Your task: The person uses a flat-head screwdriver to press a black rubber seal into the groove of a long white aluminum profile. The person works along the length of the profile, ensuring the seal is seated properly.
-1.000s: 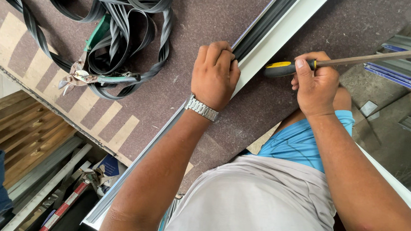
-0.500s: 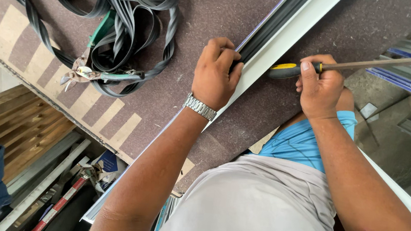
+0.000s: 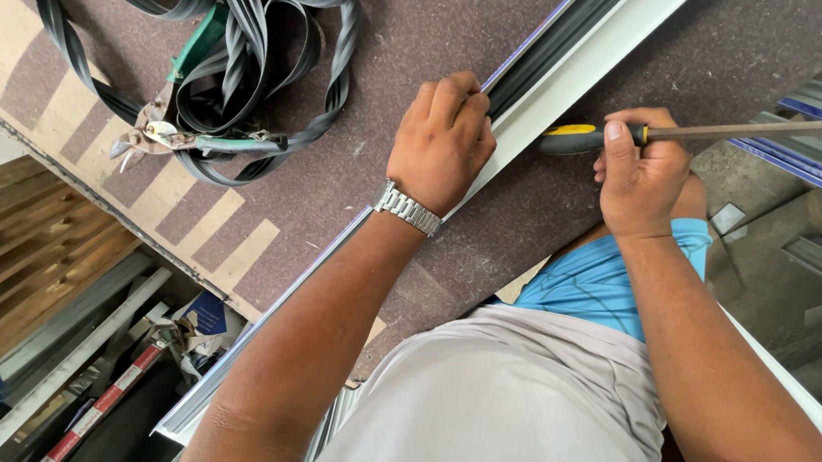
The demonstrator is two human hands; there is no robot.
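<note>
The left hand [image 3: 443,142] lies on the long pale frame [image 3: 587,72] that runs slantwise across the brown surface [image 3: 431,22]. Its fingers [image 3: 465,91] are curled down over the frame's edge, pressing at the black gasket [image 3: 560,39] seated in the channel; the grip is closed down onto the strip and the profile, though the fingertips are hidden, so I cannot tell whether they pinch the rubber or only push on it. A metal watch [image 3: 409,208] sits on that wrist.

The right hand [image 3: 643,173] is just beside the frame on its right side, its grip wrapped tight around a screwdriver [image 3: 702,133]. The yellow and black handle end pokes out toward the frame and seems to touch its pale flank, while the steel shaft reaches away to the right past the surface's edge. The two hands are near each other, with the frame between them.

Well apart, at the upper left of the surface, a loose coil [image 3: 249,35] of the same black rubber strip lies in loops, and green-handled snips [image 3: 177,108] rest on and among it.

Below the surface's edge, more metal bars [image 3: 68,349] lie on the floor.
</note>
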